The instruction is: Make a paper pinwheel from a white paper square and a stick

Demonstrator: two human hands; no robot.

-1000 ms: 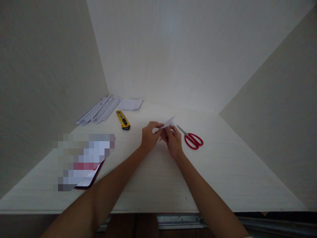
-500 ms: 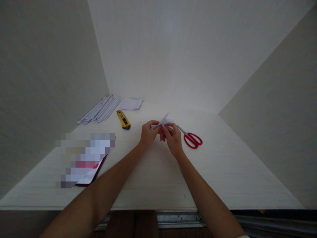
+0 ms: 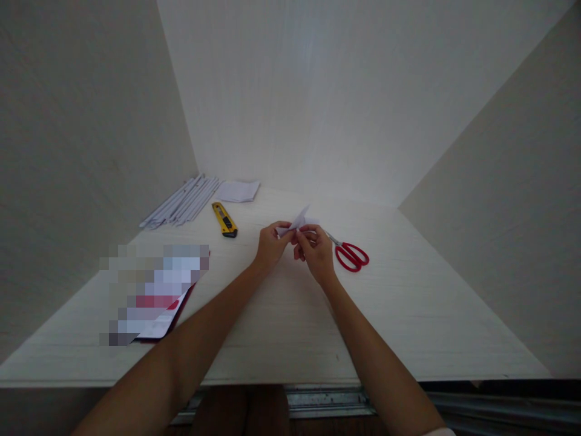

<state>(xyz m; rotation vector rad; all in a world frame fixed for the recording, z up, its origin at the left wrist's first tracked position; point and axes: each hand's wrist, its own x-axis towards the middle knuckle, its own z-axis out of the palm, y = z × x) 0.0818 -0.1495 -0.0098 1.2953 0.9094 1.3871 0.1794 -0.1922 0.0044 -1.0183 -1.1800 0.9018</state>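
A small piece of folded white paper (image 3: 299,218) is held up between my two hands, with one pointed flap standing upright. My left hand (image 3: 271,243) pinches its left side between thumb and fingers. On the other side, my right hand (image 3: 316,248) has thumb and fingertips closed on the paper's lower right part. The fingers hide most of the paper's lower folds. Just right of my right hand lie red-handled scissors (image 3: 351,257), their blades partly behind that hand.
A yellow utility knife (image 3: 224,220) lies left of my hands. Behind it are a bundle of thin white paper strips (image 3: 186,201) and a stack of white paper (image 3: 238,191). A partly blurred tablet or phone (image 3: 158,324) lies front left. Walls enclose the white table (image 3: 436,315).
Both hands keep their pinch on the folded paper, with only slight finger movement at the right hand. The whole view has shifted a little.
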